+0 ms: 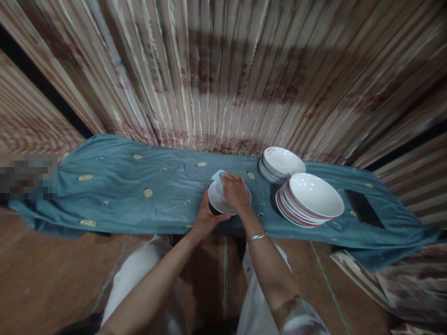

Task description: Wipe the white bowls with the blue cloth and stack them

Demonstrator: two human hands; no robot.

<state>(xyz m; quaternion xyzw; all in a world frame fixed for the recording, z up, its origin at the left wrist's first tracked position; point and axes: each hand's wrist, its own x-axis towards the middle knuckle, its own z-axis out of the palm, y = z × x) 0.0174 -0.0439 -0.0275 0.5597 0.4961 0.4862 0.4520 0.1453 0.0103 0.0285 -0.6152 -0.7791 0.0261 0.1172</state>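
Observation:
A white bowl (218, 200) is at the front middle of the cloth-covered table. My left hand (206, 216) grips its left and near rim, the thumb along the near side. Over the bowl's inside, my right hand (234, 188) is closed on a light blue cloth (219, 176), which lies against the far left part of the bowl. A silver bangle is on my right wrist. To the right of my hands are a stack of white bowls with reddish rims (316, 195) and, behind it, a stack of white plates (283, 161).
The teal patterned tablecloth (167, 186) covers a long, narrow table. A black phone (364, 209) lies right of the stacks. Pleated curtains (223, 116) hang behind the table. A pixelated patch covers the far left end. My knees are below the front edge.

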